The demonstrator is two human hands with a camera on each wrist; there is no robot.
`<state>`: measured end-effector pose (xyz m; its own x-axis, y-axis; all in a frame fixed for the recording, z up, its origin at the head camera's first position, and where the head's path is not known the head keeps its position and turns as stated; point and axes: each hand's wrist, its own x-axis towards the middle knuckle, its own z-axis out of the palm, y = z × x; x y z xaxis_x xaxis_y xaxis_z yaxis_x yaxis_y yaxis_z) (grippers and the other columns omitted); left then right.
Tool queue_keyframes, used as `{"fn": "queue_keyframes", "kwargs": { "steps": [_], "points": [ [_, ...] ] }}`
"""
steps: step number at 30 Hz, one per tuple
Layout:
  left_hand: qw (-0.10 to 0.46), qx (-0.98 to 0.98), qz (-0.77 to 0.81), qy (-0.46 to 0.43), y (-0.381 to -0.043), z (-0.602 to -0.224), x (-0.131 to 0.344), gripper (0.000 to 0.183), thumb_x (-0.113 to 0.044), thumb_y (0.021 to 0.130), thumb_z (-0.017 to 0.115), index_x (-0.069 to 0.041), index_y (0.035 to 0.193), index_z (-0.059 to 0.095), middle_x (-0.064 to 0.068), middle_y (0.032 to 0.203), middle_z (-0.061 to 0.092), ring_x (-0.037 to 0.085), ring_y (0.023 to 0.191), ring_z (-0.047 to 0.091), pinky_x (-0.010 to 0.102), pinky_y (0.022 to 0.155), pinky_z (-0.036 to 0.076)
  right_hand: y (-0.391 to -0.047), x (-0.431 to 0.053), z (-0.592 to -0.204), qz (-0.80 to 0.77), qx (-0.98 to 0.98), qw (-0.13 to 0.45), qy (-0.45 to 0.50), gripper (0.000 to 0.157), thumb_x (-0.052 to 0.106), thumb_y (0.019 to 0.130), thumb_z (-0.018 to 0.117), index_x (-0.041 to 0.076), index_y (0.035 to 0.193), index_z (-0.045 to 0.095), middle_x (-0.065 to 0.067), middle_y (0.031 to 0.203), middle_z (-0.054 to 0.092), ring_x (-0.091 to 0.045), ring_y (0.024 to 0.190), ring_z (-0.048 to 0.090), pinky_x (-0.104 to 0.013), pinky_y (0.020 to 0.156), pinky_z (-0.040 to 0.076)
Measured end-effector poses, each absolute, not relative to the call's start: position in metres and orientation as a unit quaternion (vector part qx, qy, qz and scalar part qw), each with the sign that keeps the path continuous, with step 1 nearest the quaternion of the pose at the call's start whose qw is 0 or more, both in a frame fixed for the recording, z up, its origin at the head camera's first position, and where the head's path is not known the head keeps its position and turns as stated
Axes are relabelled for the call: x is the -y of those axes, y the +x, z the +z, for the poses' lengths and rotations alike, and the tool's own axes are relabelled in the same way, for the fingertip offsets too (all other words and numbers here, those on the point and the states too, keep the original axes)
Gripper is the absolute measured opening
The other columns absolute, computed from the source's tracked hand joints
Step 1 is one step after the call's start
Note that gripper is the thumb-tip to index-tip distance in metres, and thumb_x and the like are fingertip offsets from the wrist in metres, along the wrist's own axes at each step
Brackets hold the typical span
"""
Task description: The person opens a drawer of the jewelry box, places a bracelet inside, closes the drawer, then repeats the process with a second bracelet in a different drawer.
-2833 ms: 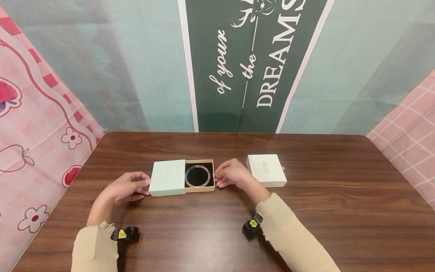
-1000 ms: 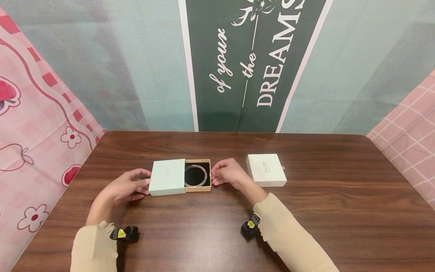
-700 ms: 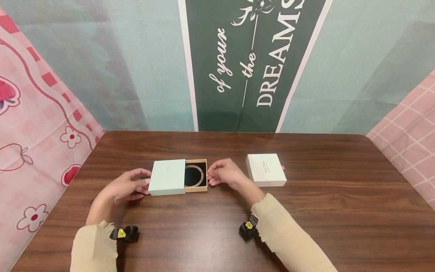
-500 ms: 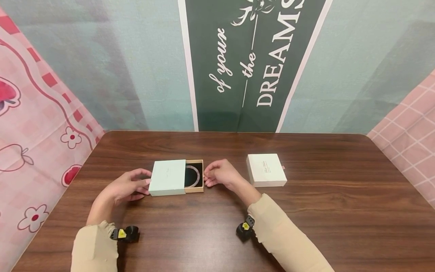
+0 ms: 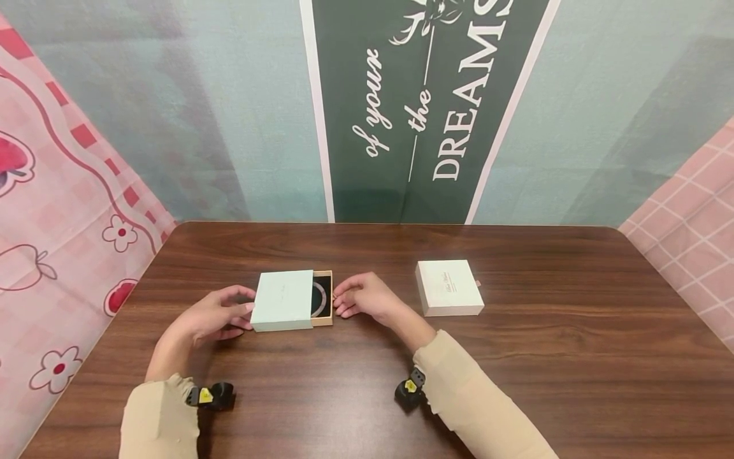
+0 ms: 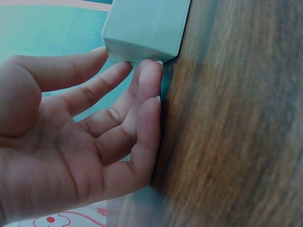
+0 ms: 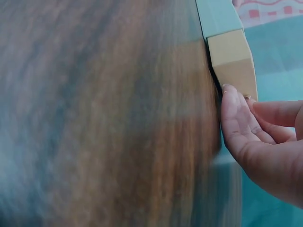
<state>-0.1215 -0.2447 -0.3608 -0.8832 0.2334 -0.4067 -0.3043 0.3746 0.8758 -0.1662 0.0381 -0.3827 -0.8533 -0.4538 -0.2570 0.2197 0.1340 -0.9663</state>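
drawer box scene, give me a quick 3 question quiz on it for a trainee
1. True or false: the tan drawer is fully inside the mint sleeve.
2. Which hand touches the drawer's end? A left hand B right hand
3. What lies in the drawer?

Key: 1 false, part of it sticks out. 2 B; the left hand braces the sleeve. 3 a bangle, partly hidden.

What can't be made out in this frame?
- Bangle: head view, mostly hidden under the mint sleeve.
- Print on the white box: head view, too small to read.
- Table: right wrist view, blurred.
- Left hand: left wrist view, palm cut off by the edge.
- Tray: right wrist view, inside unseen.
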Motion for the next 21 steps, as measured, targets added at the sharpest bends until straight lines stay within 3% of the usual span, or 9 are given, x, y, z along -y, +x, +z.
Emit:
{"fn": "queue_keyframes", "kwargs": {
  "steps": [21],
  "points": [
    [0.240,-0.792,0.561,-0.024,-0.122,-0.362,0.245,0.038,-0.016,0.093,0.052,0.004,0.123,0.039,0.007,0.086,0.061,0.019,0.078,0.061,0.032,0.069,0.050,-0.157,-0.025,-0.379,-0.616,-0.711,0.301,-0.152,0.028,-0.015,0.086,0.043,-0.011,0.110,0.057,-0.022,0.099,0.064,-0.025,0.082,0.064,-0.032,0.068,0.052]
  ]
}}
